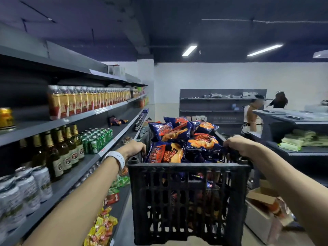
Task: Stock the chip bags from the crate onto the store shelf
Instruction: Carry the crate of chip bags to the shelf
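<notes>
- A person's two bare arms reach forward and hold up a black plastic crate [186, 192] with slatted sides, seen from the wearer's own head height.
- The left hand [134, 148] curls over the crate's left top rim and grips it; a white watch band [116, 159] sits on that wrist.
- The right hand [238, 145] curls over the right top rim and grips it in the same way.
- Chip bags [181, 139], dark blue with orange and red print, are heaped in the crate and rise above its rim; more show through the slats lower down.
- A long grey store shelf [106, 150] runs along the left side, just beside the crate.
- On its upper level stands a row of bottles with red and yellow labels [85, 101].
- Below them stand brown glass bottles with gold foil necks [58, 150], green cans [96, 139] next to them, and white cans [26, 189] nearer the camera.
- Small bright candy packets [104, 226] in yellow, red and green lie on the lowest shelf by the left forearm.
- To the right, a grey counter [291, 119] and an open cardboard box [264, 210] on the floor.
- Two other people [252, 114] stand well apart at the back, near a grey shelving unit [213, 103] against the white wall.
</notes>
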A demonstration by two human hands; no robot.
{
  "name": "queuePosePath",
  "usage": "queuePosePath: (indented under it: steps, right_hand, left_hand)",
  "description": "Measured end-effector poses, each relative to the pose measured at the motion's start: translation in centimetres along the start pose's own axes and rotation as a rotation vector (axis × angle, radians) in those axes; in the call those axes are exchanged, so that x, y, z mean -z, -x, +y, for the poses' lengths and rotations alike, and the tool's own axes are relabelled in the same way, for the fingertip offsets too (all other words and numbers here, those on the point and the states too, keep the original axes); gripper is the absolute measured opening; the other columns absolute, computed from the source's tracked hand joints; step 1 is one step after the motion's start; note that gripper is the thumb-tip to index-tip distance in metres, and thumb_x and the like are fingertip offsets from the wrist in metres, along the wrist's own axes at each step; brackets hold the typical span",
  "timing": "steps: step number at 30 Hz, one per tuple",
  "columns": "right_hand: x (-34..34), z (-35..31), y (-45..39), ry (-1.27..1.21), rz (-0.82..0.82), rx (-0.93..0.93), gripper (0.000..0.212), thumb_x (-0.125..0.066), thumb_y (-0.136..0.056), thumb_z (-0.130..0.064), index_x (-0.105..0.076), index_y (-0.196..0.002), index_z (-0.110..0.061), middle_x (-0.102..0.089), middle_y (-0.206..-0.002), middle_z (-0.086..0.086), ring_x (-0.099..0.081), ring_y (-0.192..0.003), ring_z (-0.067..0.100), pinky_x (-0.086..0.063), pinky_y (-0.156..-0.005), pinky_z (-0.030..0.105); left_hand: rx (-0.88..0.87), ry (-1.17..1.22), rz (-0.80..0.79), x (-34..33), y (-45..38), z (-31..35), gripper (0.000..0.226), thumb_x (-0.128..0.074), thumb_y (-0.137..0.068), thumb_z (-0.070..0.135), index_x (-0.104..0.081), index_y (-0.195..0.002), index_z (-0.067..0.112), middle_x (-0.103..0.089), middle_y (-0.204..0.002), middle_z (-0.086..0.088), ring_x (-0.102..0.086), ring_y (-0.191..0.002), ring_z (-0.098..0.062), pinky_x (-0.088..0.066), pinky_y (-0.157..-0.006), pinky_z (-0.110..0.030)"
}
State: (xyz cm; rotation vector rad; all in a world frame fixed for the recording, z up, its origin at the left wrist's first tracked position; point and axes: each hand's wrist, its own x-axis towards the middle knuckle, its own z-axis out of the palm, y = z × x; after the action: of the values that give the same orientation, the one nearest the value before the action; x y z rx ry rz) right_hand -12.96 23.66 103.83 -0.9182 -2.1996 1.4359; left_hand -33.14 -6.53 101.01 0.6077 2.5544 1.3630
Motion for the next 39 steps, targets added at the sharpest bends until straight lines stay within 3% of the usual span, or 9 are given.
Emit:
queuePosePath:
  steps: [3,10,14,19,22,27,32,36,39]
  right_hand:
    - [-0.6,-1.0,-3.4,0.033,-0.013,0.022,0.021,-0.046,-0.091,0.011,-0.048,-0.071,0.003,-0.047,-0.034,0.008,-0.047,-0.023,0.019,-0.038,-0.027,0.021]
    - [-2.1,-2.0,-13.7,0.059,-0.038,0.044,0.019,-0.046,-0.088,0.009,-0.051,-0.07,0.004,-0.051,-0.041,0.013,-0.05,-0.03,0.022,-0.043,-0.036,0.024]
    - [-3.4,-2.5,-20.7,0.085,-0.033,0.054,0.016,-0.049,-0.083,0.004,-0.055,-0.068,0.002,-0.054,-0.045,0.014,-0.054,-0.047,0.027,-0.044,-0.053,0.036]
    - [-5.3,-3.3,-28.6,0.13,-0.035,0.058,0.016,-0.051,-0.087,0.003,-0.053,-0.071,0.001,-0.052,-0.055,0.015,-0.051,-0.036,0.022,-0.04,-0.042,0.023]
    - [-6.7,-3.8,-33.8,0.131,-0.025,0.055,0.012,-0.051,-0.088,0.003,-0.05,-0.077,0.0,-0.051,-0.061,0.016,-0.052,-0.04,0.024,-0.041,-0.038,0.023]
    - [-10.6,-4.2,-42.6,0.136,-0.028,0.038,0.014,-0.051,-0.088,0.003,-0.054,-0.074,0.001,-0.052,-0.06,0.016,-0.052,-0.04,0.024,-0.041,-0.04,0.024]
    - [-15.0,-5.8,-51.8,0.162,0.004,0.026,0.021,-0.052,-0.091,-0.001,-0.053,-0.07,-0.005,-0.049,-0.059,0.013,-0.046,-0.035,0.02,-0.035,-0.034,0.016]
    - [-18.1,-7.7,-58.8,0.13,0.011,0.006,0.016,-0.048,-0.09,0.001,-0.052,-0.075,-0.004,-0.05,-0.065,0.016,-0.049,-0.048,0.025,-0.039,-0.041,0.023]
    - [-20.0,-9.4,-63.2,0.144,0.017,-0.002,0.011,-0.049,-0.09,0.001,-0.052,-0.079,-0.002,-0.051,-0.067,0.017,-0.051,-0.046,0.025,-0.039,-0.043,0.025]
  left_hand:
    - [-0.016,-0.03,-0.002,0.3,-2.8,0.5,0.042,-0.05,-0.084,0.0,-0.065,-0.048,0.014,-0.065,-0.06,0.002,-0.056,-0.066,-0.012,-0.042,-0.063,-0.02]
    - [0.023,-0.059,0.027,0.2,-11.7,0.7,0.037,-0.057,-0.079,0.007,-0.067,-0.045,0.015,-0.068,-0.069,-0.006,-0.057,-0.074,-0.023,-0.043,-0.071,-0.03]
    - [0.036,-0.072,0.062,-0.5,-17.8,0.8,0.025,-0.06,-0.075,0.011,-0.068,-0.052,0.014,-0.068,-0.085,-0.015,-0.056,-0.078,-0.024,-0.044,-0.074,-0.032]
    - [0.044,-0.041,0.07,-2.2,-25.8,0.3,0.038,-0.055,-0.08,0.004,-0.064,-0.044,0.015,-0.066,-0.069,-0.008,-0.055,-0.07,-0.021,-0.042,-0.068,-0.027]
    - [0.067,-0.035,0.068,-2.7,-31.1,-0.2,0.035,-0.057,-0.079,0.007,-0.065,-0.046,0.014,-0.065,-0.075,-0.008,-0.055,-0.068,-0.02,-0.04,-0.062,-0.026]
    - [0.095,-0.064,0.04,-3.3,-40.8,-1.8,0.042,-0.057,-0.081,0.005,-0.061,-0.041,0.016,-0.057,-0.045,0.004,-0.047,-0.05,-0.016,-0.033,-0.049,-0.023]
    - [0.056,-0.071,0.004,-2.3,-51.8,-3.6,0.036,-0.057,-0.077,0.008,-0.063,-0.043,0.017,-0.061,-0.07,-0.007,-0.051,-0.067,-0.021,-0.038,-0.061,-0.027]
    - [0.05,-0.063,-0.003,-1.3,-59.6,-3.5,0.029,-0.056,-0.08,0.004,-0.061,-0.053,0.013,-0.059,-0.068,-0.005,-0.048,-0.063,-0.017,-0.036,-0.056,-0.025]
    - [0.057,-0.052,-0.024,-0.6,-65.3,-3.7,0.025,-0.054,-0.08,0.002,-0.063,-0.057,0.008,-0.062,-0.068,-0.008,-0.05,-0.062,-0.019,-0.038,-0.057,-0.025]
